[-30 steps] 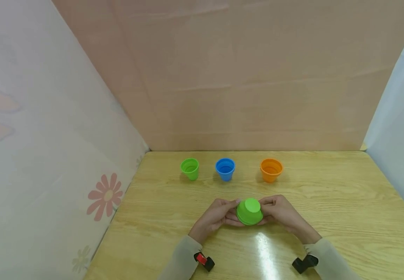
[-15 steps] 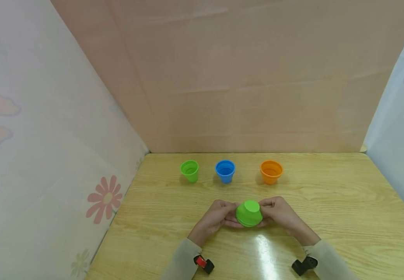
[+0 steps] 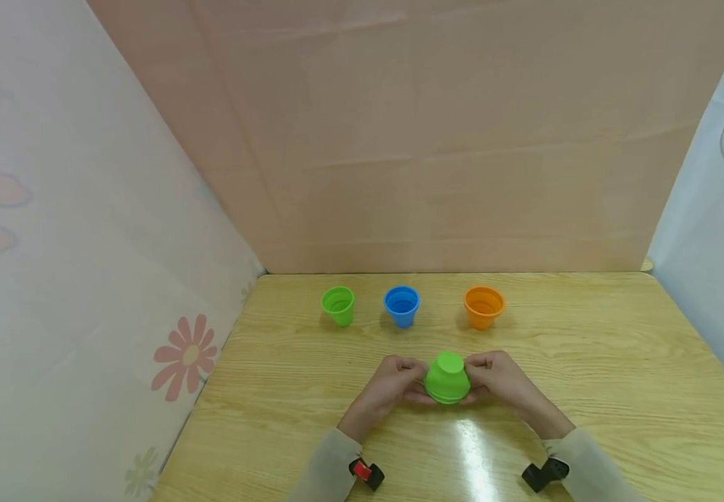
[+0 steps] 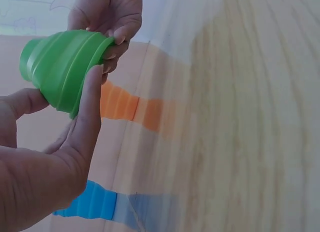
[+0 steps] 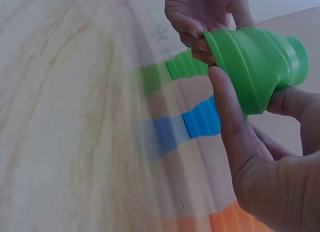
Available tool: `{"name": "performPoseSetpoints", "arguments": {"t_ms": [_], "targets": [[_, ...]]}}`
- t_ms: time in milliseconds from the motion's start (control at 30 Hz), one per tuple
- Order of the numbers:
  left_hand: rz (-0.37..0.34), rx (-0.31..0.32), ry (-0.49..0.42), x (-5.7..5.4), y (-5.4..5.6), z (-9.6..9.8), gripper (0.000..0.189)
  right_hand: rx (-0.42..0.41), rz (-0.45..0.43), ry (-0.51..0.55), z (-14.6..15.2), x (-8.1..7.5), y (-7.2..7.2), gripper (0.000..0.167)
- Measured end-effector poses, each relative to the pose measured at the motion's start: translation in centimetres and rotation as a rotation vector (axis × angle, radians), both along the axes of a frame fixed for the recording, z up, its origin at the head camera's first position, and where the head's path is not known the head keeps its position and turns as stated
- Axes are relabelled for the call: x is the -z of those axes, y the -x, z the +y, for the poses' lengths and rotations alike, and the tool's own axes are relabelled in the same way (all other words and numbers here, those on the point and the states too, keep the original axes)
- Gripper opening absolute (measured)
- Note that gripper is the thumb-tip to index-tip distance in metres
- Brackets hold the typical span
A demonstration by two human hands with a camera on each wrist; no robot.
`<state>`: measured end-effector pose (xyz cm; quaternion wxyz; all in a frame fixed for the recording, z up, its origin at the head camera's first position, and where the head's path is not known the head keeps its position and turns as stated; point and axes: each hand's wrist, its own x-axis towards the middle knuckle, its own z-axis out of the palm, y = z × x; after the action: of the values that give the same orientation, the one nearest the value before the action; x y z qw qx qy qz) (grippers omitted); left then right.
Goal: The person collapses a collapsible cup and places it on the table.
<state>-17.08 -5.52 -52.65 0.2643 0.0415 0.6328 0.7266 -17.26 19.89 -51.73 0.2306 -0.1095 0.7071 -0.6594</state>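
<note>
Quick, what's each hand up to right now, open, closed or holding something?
Left hand: closed, holding the upside-down green cup by its left side.
Right hand: closed, holding the same cup by its right side.

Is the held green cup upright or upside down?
Upside down: the held green cup shows its narrow base on top, wide rim below.
</note>
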Motion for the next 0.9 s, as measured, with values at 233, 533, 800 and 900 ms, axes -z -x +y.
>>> {"name": "performPoseSetpoints", "arguments": {"t_ms": [233,533,800,900], "targets": [[0.039,-0.052,0.077,0.5,0.32,0.34,0.029,-0.022,-0.08,0.053,0.1,0.1,-0.1,0.042],[0.045,-0.1,0.127,-0.08,0.36,0.4,0.028,-0.093,-0.146,0.177,0.76,-0.34,-0.15,0.051],[0.055,-0.134,0.163,-0.29,0.42,0.43,0.03,-0.119,-0.126,0.212,0.64,-0.04,-0.27,0.053],[0.072,-0.124,0.158,-0.25,0.47,0.58,0.031,-0.105,-0.118,0.198,0.57,0.06,-0.21,0.05]]}}
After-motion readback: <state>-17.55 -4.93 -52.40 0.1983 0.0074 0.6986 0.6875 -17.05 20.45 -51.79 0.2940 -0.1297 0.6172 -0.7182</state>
